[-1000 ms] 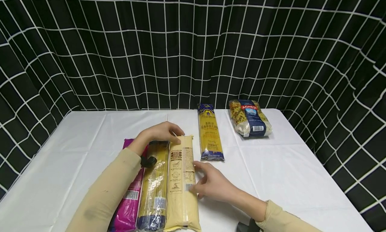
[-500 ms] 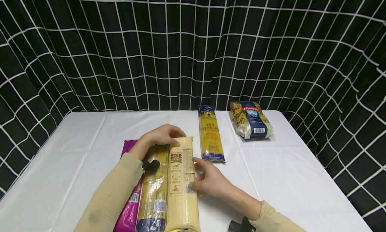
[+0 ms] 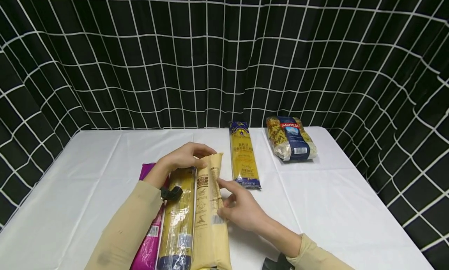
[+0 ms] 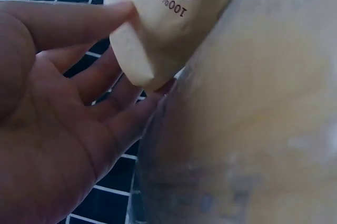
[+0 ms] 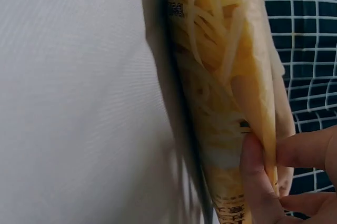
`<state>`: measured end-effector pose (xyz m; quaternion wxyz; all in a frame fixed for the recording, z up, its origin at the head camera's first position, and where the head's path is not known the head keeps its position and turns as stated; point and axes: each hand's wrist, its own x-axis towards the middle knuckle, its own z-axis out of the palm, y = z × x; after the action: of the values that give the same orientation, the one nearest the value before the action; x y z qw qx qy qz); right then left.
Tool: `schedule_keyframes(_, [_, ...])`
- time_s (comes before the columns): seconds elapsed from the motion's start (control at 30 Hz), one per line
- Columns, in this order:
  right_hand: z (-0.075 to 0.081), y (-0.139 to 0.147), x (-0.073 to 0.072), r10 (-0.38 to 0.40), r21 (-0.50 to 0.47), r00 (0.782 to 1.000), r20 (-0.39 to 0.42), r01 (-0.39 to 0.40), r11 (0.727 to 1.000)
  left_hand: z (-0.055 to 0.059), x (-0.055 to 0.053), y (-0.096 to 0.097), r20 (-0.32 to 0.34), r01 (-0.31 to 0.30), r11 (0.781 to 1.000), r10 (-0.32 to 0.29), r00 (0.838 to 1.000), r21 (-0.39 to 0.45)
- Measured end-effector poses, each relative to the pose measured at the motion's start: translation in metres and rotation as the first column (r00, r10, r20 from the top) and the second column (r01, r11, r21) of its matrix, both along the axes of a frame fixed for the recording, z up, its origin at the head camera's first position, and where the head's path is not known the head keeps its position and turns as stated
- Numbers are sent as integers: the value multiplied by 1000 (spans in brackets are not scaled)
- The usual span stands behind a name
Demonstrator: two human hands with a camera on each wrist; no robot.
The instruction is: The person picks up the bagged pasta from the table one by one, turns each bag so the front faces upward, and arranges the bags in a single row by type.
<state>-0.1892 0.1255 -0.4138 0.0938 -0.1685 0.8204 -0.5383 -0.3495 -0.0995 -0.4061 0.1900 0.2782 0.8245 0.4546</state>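
A cream noodle packet [image 3: 210,238] with brown print lies lengthwise at the table's front, its right edge tilted up. My left hand [image 3: 184,156] holds its far end; in the left wrist view, the thumb is over the packet [image 4: 158,39] and the fingers are on its other side. With thumb and fingers, my right hand [image 3: 245,211] pinches the raised right edge. The right wrist view shows the packet's pictured noodle side [image 5: 221,76]. Left of it lie a clear-wrapped spaghetti packet [image 3: 177,223] and a magenta packet [image 3: 147,246], partly hidden by the left arm.
Farther back on the white table [image 3: 94,176] lies a yellow and blue spaghetti packet [image 3: 244,157]. To its right is a bag of shaped pasta [image 3: 291,137] with a dark blue label. Black curtains [image 3: 210,59] with white grid lines surround the back and sides.
The right hand has shifted slightly up and left, raising the cream packet's right edge so that its printed face tilts leftward. The left hand stays at the far end.
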Motion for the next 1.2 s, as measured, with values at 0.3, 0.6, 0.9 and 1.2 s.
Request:
schedule_keyframes(0.3, [5, 0, 1, 0, 12, 994, -105, 1, 1000, 5, 9, 10, 5, -85, 994, 85, 996, 65])
schedule_keyframes(0.6, [3, 1, -1, 46, -69, 995, -87, -52, 996, 5, 11, 17, -45, -160, 979, 166, 985, 127])
schedule_keyframes(0.9, [1, 5, -8, -79, -151, 997, 1, 78, 985, 7, 13, 15, 15, -174, 955, 176, 984, 239])
schedule_keyframes(1.2, [-9, -3, -8, -134, -343, 961, 243, 215, 914, 8, 14, 12, 26, -117, 914, 116, 993, 387])
